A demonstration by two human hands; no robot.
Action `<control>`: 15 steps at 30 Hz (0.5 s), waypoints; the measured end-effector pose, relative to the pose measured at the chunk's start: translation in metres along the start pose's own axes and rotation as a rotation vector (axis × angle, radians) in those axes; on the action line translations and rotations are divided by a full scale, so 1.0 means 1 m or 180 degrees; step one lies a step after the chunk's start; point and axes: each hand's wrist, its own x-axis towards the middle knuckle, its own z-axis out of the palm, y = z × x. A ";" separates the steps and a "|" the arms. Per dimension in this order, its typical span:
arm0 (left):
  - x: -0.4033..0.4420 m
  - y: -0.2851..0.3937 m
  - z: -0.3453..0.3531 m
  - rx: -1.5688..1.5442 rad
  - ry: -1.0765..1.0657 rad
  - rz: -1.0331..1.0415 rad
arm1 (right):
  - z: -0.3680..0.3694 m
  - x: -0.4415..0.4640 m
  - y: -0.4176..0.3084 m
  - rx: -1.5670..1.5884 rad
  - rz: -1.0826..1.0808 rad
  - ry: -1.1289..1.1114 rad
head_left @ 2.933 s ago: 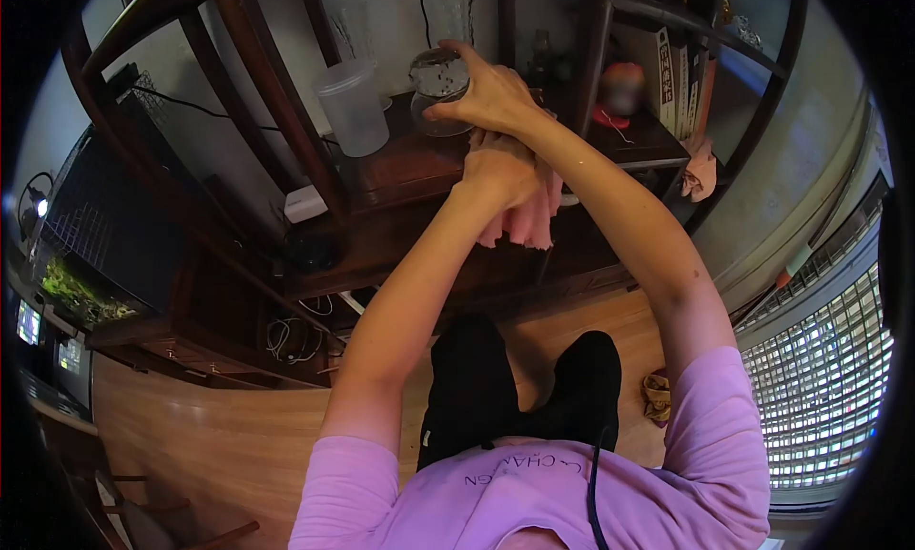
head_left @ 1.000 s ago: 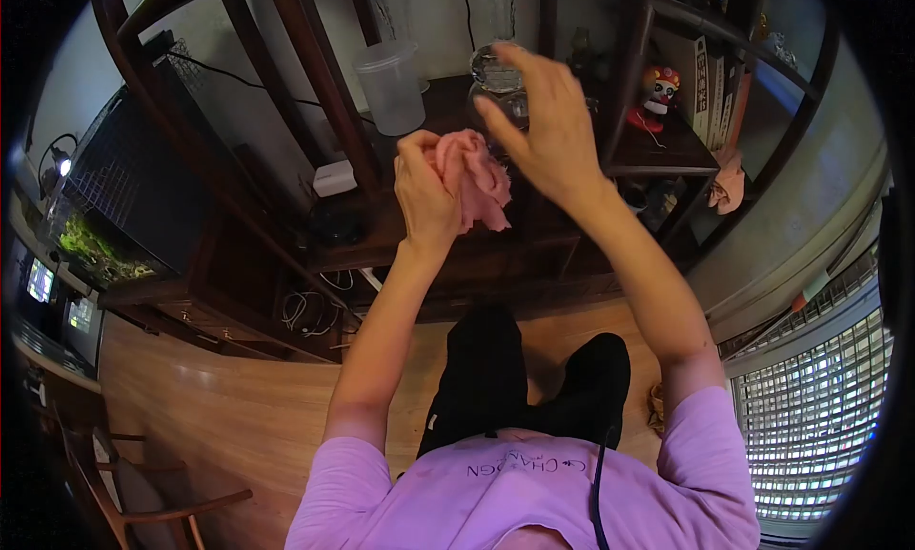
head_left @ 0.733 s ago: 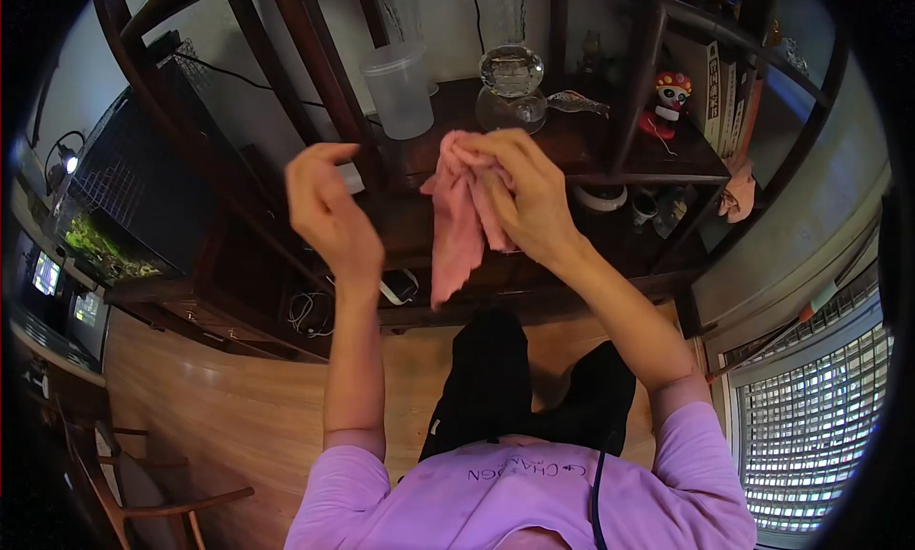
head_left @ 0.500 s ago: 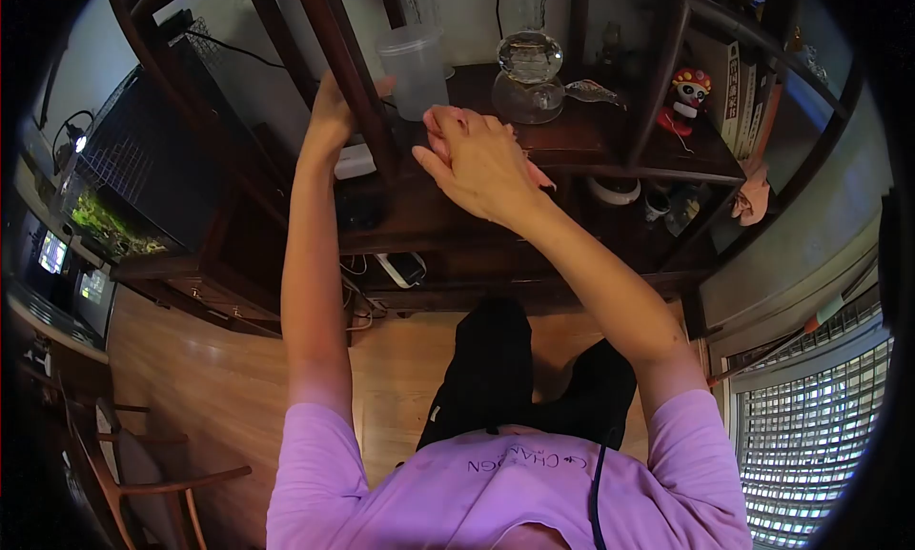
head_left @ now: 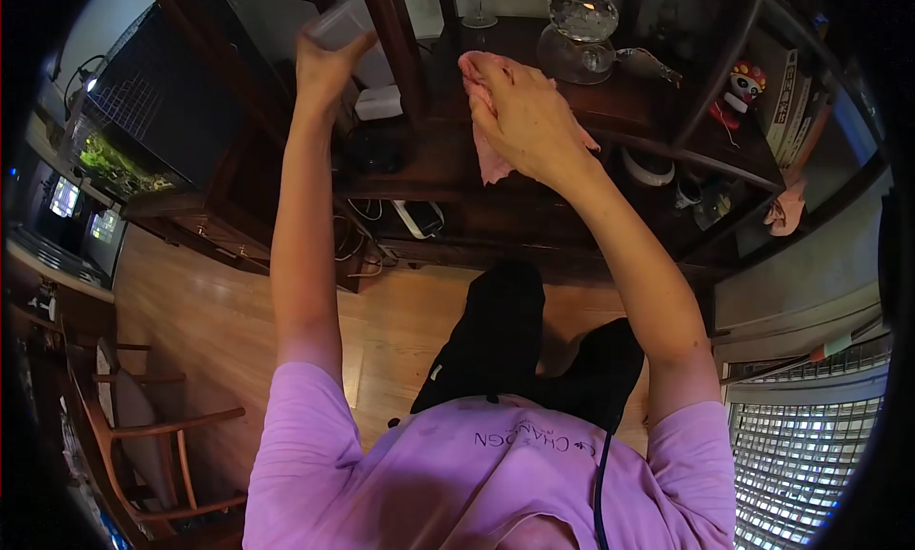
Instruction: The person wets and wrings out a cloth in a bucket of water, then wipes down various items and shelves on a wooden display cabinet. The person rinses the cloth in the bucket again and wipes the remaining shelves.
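Note:
My left hand (head_left: 325, 71) is wrapped round a translucent plastic container (head_left: 351, 28), partly behind a dark wooden post (head_left: 393, 37). In my right hand (head_left: 534, 121) is a pink cloth (head_left: 490, 157), bunched under the fingers and hanging down over the front edge of the dark wooden shelf (head_left: 446, 91). Just beyond that hand stands a faceted crystal ball (head_left: 583, 14) on a clear glass base (head_left: 575, 58), a twisted glass piece (head_left: 650, 64) beside it. Below the container is a small white box (head_left: 379, 103).
A stemmed glass (head_left: 479, 5) stands at the back of the shelf. To the right are a red and white figurine (head_left: 743, 91) and several books (head_left: 786, 102). A fish tank (head_left: 119, 159) is at the left, a wooden chair (head_left: 176, 426) at lower left.
My left hand has taken hold of the plastic container and carried it left, off its spot on the shelf to behind the post. The cloth under my right hand now hangs lower.

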 end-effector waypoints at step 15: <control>-0.138 -0.040 0.034 0.0239 -0.0674 -0.0855 | -0.002 -0.001 -0.001 0.0007 0.0041 0.0084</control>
